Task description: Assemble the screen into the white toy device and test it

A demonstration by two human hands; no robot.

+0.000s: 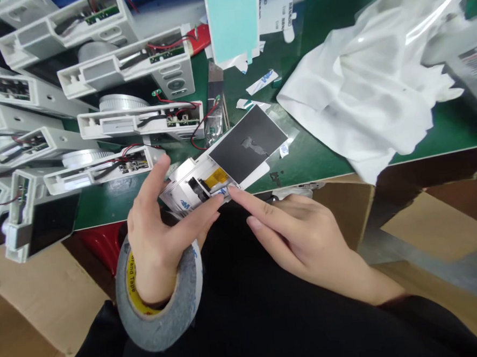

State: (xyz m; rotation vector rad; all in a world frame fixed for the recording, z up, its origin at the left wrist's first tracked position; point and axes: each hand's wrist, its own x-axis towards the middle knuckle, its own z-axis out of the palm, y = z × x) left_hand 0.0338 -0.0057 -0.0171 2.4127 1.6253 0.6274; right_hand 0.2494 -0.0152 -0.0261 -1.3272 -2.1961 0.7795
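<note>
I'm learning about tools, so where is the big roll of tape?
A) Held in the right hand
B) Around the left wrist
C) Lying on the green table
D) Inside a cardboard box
B. The grey roll of tape loops around the wrist of the left hand, just below the palm.

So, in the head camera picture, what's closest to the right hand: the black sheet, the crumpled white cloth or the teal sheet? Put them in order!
From the right hand:
1. Black sheet: ahead and to the left, just past the fingers.
2. Crumpled white cloth: ahead and to the right.
3. Teal sheet: farthest, at the top of the view.
</note>
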